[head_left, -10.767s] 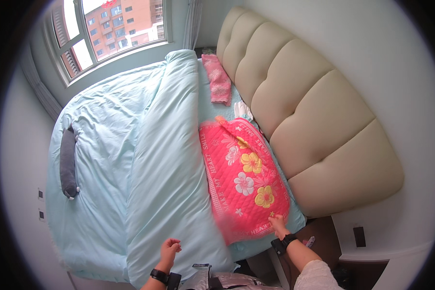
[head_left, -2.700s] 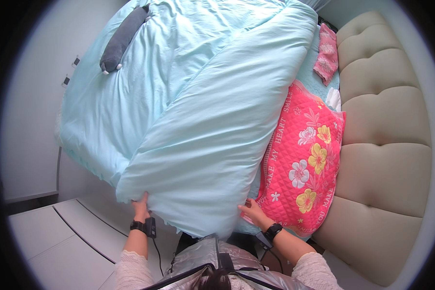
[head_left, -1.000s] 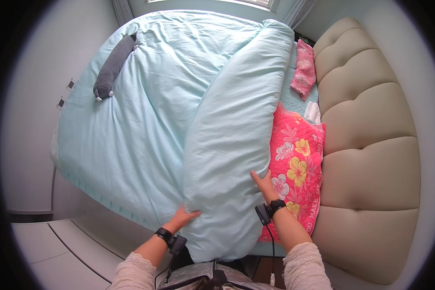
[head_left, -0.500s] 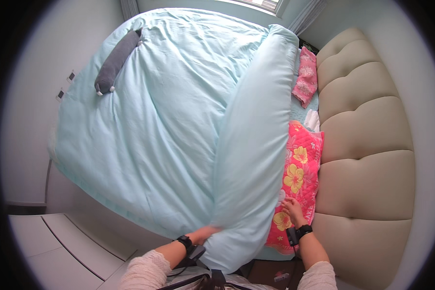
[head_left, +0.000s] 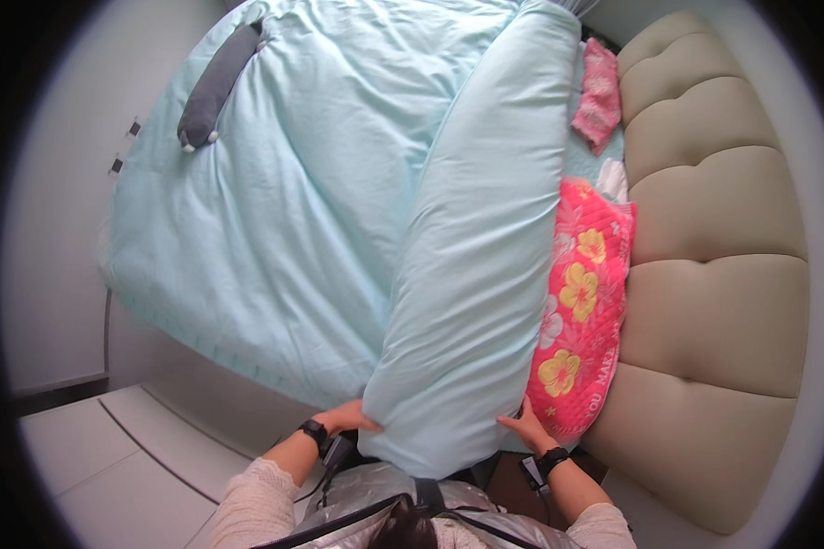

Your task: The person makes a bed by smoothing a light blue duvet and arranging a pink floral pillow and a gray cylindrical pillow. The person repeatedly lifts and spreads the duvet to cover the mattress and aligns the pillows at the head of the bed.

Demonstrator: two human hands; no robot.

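No packages, labels, signs or screens in view. Scene content: bedding, padded headboard, wall and floor surfaces only, all unmarked.

1 pale blue duvet [head_left: 357,210], 2 pink pillows [head_left: 577,311] [head_left: 598,91], 1 grey plush toy [head_left: 215,87], 1 beige headboard [head_left: 714,274].

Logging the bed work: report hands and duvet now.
Left hand and right hand grip the folded duvet end. Pink floral pillow lies beside it, against headboard.

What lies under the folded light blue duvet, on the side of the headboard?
A pink flowered pillow lies partly under the folded duvet; only its right part shows. How far it reaches beneath, and the mattress there, are covered.
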